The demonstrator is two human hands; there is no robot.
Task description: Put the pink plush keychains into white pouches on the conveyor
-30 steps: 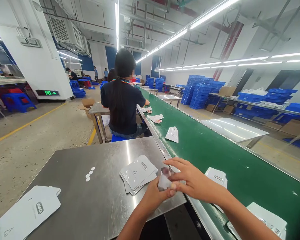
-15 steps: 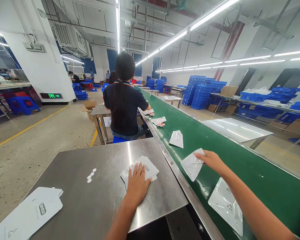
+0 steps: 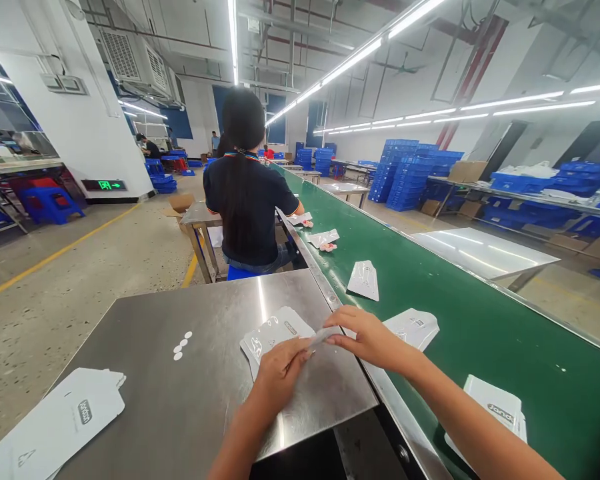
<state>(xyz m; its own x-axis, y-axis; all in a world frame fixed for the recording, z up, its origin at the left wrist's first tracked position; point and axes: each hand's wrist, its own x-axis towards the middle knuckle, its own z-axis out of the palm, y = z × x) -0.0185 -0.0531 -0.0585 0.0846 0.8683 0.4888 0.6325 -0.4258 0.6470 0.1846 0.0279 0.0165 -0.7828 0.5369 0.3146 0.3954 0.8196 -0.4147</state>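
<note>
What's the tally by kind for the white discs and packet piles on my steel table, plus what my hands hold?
White discs: 4
Packet piles, left pile and middle pile: 2
Thin white piece between left hand and right hand: 1
Total: 7

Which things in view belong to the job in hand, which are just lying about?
Likely job:
white packet in left hand and right hand
packet stack on metal table
belt packets on green belt
perhaps white discs

Likely just about:
blue crates
blue stool
green-lit sign
</note>
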